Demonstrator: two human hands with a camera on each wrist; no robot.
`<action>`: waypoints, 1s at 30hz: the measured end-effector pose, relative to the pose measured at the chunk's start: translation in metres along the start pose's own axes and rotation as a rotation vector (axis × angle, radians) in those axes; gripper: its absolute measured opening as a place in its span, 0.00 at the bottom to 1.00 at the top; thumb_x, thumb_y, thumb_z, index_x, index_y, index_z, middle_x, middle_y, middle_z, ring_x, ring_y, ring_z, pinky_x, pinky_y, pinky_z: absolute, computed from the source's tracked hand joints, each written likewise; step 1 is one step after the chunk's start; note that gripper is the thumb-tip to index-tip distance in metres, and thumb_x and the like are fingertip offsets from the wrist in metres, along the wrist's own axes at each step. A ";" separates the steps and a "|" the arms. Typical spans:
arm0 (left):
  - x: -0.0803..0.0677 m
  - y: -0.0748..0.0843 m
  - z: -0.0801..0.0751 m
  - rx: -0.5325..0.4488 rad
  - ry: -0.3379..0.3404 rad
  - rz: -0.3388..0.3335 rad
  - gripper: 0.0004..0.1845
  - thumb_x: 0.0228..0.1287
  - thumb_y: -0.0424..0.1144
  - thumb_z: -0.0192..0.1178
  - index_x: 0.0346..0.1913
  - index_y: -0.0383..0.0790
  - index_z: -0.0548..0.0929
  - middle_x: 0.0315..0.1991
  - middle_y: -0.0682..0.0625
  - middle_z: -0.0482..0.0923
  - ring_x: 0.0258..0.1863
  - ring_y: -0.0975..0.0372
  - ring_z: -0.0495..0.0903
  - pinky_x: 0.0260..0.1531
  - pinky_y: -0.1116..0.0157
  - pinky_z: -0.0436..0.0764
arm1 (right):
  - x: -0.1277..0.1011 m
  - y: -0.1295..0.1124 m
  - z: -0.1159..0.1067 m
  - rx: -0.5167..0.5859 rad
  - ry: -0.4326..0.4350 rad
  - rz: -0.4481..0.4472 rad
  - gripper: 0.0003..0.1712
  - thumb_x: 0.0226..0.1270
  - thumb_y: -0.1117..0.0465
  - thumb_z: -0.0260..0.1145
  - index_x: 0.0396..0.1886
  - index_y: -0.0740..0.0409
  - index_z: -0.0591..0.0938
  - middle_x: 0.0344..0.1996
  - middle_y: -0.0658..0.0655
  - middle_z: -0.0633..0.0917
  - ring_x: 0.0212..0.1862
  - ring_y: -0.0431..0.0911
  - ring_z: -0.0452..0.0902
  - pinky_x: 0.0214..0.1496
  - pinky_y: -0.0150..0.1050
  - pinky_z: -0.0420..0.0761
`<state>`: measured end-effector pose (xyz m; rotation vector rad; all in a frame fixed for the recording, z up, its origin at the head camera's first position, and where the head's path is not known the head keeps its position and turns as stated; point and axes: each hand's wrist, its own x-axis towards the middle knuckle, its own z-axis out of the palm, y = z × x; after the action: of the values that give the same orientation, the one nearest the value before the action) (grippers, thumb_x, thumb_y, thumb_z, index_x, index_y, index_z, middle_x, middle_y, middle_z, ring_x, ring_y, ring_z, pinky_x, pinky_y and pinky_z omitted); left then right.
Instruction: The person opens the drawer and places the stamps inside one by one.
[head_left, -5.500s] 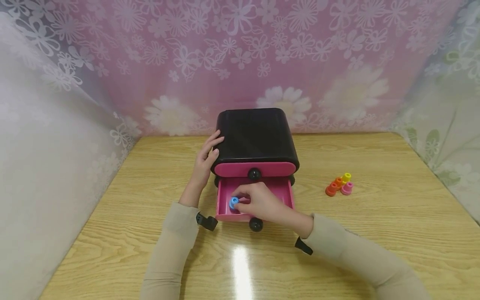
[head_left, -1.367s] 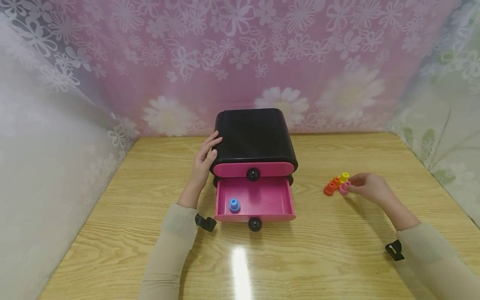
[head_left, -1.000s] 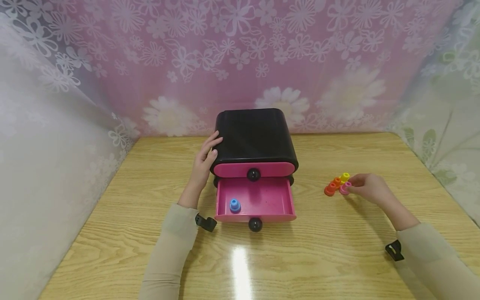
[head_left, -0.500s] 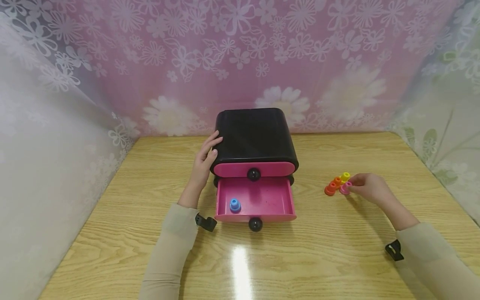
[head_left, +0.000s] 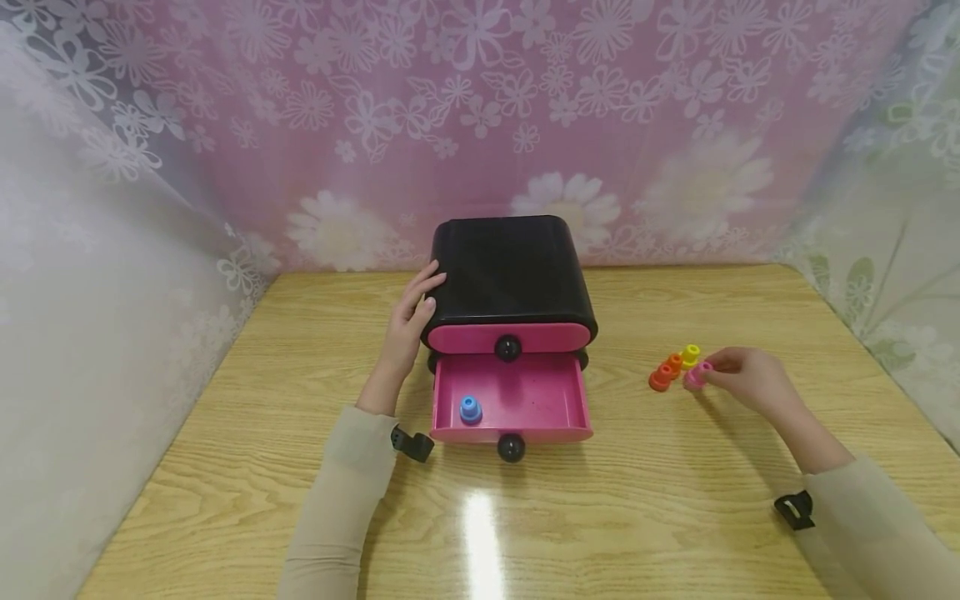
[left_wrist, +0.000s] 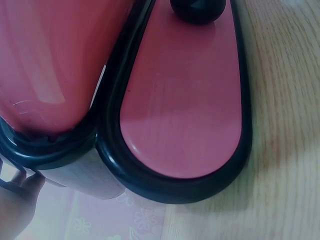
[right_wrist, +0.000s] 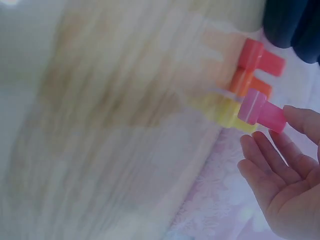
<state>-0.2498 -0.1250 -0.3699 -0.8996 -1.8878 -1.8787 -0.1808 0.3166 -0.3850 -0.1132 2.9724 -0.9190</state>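
On the head view I have the black cabinet (head_left: 510, 267) near the centre on the wooden table (head_left: 337, 517), with the floral cloth (head_left: 480, 108) behind it at twelve o'clock. The left hand (head_left: 408, 325) is at the cabinet's eight o'clock, its loosely extended fingers laid against the side, grasping nothing. Toward six o'clock the pink drawer (head_left: 540, 400) is pulled out under a closed upper drawer (head_left: 457, 339), and inside it the blue peg (head_left: 470, 410) stands left of the middle, close to the front wall. At the cabinet's four o'clock, the right hand (head_left: 757, 383) pinches the pink peg (head_left: 697, 377) by its narrow end, and the peg leans toward the hand. From that peg I read the yellow peg (head_left: 691, 357) at eleven, the orange peg (head_left: 673, 365) at ten and the red peg (head_left: 661, 379) at nine.

On the left wrist view I get a closed pink front below a black knob (left_wrist: 198, 9), with part of the left hand at eight o'clock.

On the right wrist view the pink peg sits at three o'clock, its narrow end between thumb and fingertips. Blur keeps me from telling whether its base touches the table.
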 end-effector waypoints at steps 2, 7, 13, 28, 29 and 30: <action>0.000 0.000 0.000 -0.002 0.000 0.001 0.34 0.62 0.54 0.48 0.56 0.25 0.67 0.64 0.42 0.56 0.64 0.59 0.51 0.60 0.57 0.51 | -0.004 -0.003 -0.001 0.003 0.019 -0.010 0.24 0.60 0.53 0.60 0.41 0.72 0.77 0.37 0.69 0.80 0.40 0.61 0.74 0.35 0.51 0.75; 0.001 -0.001 0.000 0.000 0.002 -0.004 0.34 0.61 0.55 0.48 0.57 0.25 0.68 0.64 0.42 0.56 0.64 0.59 0.51 0.60 0.57 0.51 | -0.013 -0.017 -0.003 0.006 0.062 -0.042 0.24 0.59 0.52 0.61 0.41 0.71 0.78 0.36 0.69 0.80 0.39 0.61 0.75 0.33 0.49 0.76; 0.001 0.000 0.000 0.014 0.009 -0.023 0.36 0.59 0.58 0.49 0.56 0.26 0.68 0.64 0.43 0.57 0.64 0.60 0.52 0.60 0.57 0.52 | -0.020 -0.034 0.002 0.020 0.121 -0.142 0.18 0.56 0.56 0.63 0.37 0.69 0.80 0.34 0.67 0.82 0.36 0.61 0.77 0.31 0.48 0.76; 0.000 0.010 0.001 0.030 -0.015 -0.040 0.21 0.63 0.31 0.42 0.56 0.21 0.65 0.64 0.36 0.54 0.64 0.56 0.50 0.60 0.55 0.50 | -0.034 -0.107 0.025 0.145 0.118 -0.258 0.15 0.54 0.56 0.66 0.36 0.63 0.82 0.35 0.58 0.82 0.39 0.53 0.78 0.41 0.48 0.76; 0.000 0.010 0.001 0.028 -0.013 -0.041 0.21 0.63 0.32 0.43 0.56 0.21 0.65 0.64 0.36 0.54 0.64 0.56 0.50 0.60 0.55 0.50 | -0.034 -0.111 0.026 0.157 0.108 -0.257 0.16 0.54 0.55 0.66 0.36 0.63 0.82 0.36 0.58 0.82 0.39 0.53 0.78 0.41 0.48 0.76; 0.000 0.009 0.001 0.024 -0.012 -0.040 0.21 0.63 0.33 0.43 0.56 0.22 0.66 0.64 0.37 0.54 0.64 0.57 0.50 0.60 0.56 0.50 | -0.035 -0.116 0.027 0.172 0.097 -0.255 0.16 0.54 0.55 0.66 0.37 0.63 0.82 0.36 0.58 0.82 0.40 0.53 0.78 0.42 0.48 0.75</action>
<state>-0.2443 -0.1250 -0.3633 -0.8743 -1.9448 -1.8734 -0.1373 0.2088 -0.3416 -0.4650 2.9966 -1.2365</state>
